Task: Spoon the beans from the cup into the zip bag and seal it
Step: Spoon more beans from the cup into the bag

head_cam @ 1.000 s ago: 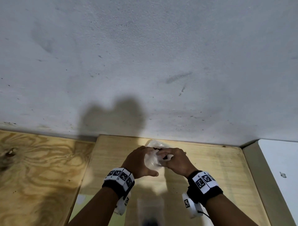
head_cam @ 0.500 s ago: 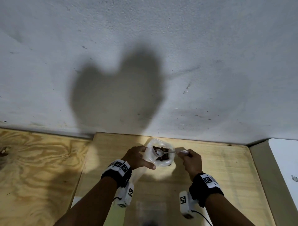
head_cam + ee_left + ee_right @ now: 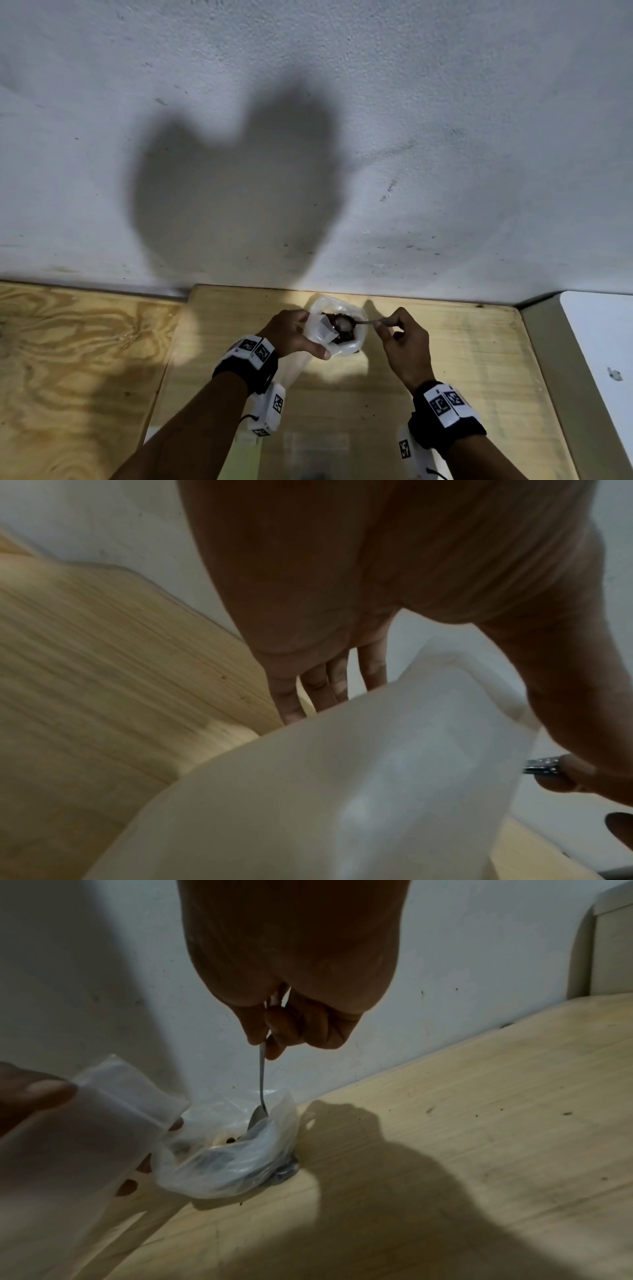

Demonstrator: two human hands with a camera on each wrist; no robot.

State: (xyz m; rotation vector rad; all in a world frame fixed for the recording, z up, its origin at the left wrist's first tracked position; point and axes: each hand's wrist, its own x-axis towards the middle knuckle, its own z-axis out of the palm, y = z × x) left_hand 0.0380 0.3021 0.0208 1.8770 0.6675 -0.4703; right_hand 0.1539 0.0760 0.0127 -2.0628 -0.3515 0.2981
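A clear, thin plastic cup [image 3: 356, 339] [image 3: 240, 1167] with dark beans [image 3: 344, 334] stands on the light wooden board [image 3: 445, 359] near the wall. My left hand [image 3: 313, 334] grips a frosted zip bag [image 3: 318, 330] [image 3: 359, 777] [image 3: 103, 1123] just left of the cup; its fingers [image 3: 323, 688] lie behind the bag. My right hand [image 3: 385, 327] [image 3: 270, 1042] pinches the handle of a metal spoon [image 3: 366, 321] [image 3: 261, 1080]. The spoon's bowl sits inside the cup on the beans. How many beans are in the bag cannot be seen.
A white wall [image 3: 342, 137] rises right behind the board. Plywood [image 3: 68, 359] lies to the left, a white unit [image 3: 596, 359] to the right. A blurred clear object [image 3: 315, 448] sits at the near edge. Small dark specks dot the board [image 3: 565, 1114].
A second ago both hands met at the bag's mouth. My right hand has since drawn right holding the spoon, whose bowl now rests in the cup; the left hand keeps the bag.
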